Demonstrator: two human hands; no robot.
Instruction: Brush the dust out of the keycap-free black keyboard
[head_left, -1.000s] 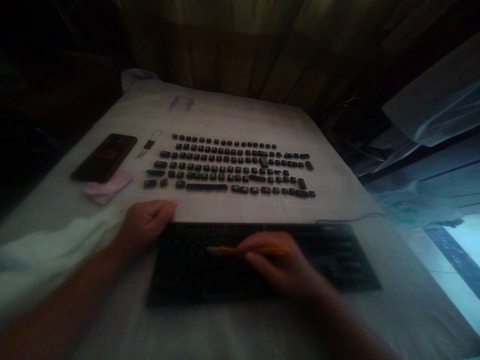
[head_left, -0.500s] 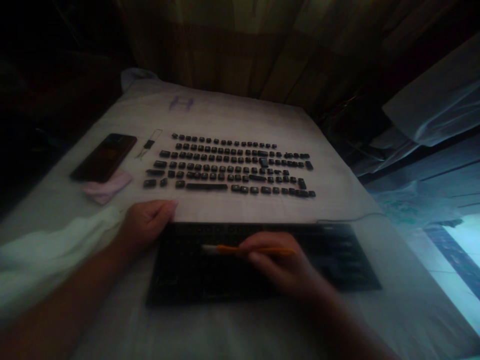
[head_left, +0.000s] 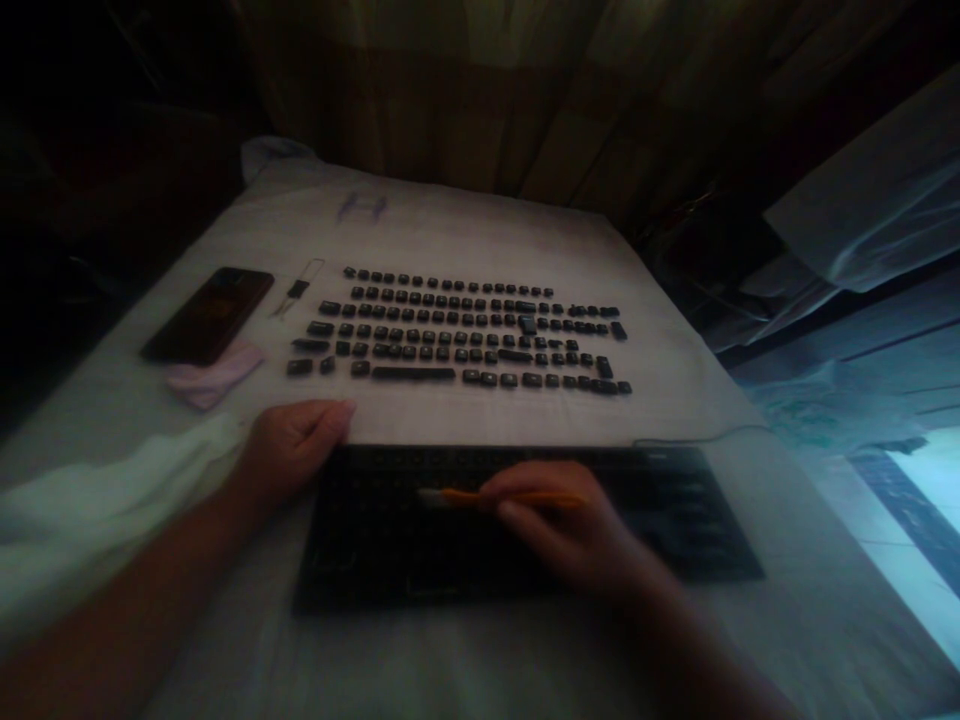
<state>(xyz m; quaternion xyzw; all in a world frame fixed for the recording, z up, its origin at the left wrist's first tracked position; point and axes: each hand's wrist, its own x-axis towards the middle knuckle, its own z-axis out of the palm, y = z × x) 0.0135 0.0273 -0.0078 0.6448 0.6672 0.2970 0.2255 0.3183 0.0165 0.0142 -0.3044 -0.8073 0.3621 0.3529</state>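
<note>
A black keyboard (head_left: 375, 560) with its keycaps off lies in front of me, its details dim. My right hand (head_left: 559, 515) pinches an orange-handled paintbrush (head_left: 461, 496), whose pale bristles point left over the upper part of the keyboard. Whether the bristle tips touch it is hard to see. At the keyboard's upper left corner my left hand (head_left: 296, 445) is closed against its edge, with the thumb pointing to the right and the other fingers partly hidden. Beyond the keyboard, loose black keycaps (head_left: 412, 373) are laid out in several rows on the pale cloth (head_left: 465, 230).
To the left a dark phone (head_left: 214, 315) lies partly on a pink cloth (head_left: 214, 375). A wire keycap puller (head_left: 298, 288) sits beside the rows. White fabric (head_left: 112, 480) is bunched near my left forearm. The keyboard's cable (head_left: 705, 438) runs off to the right.
The paintbrush tip has shifted slightly to the right over the keyboard, with my right hand almost in the same place. My left hand and the keycap rows look unmoved.
</note>
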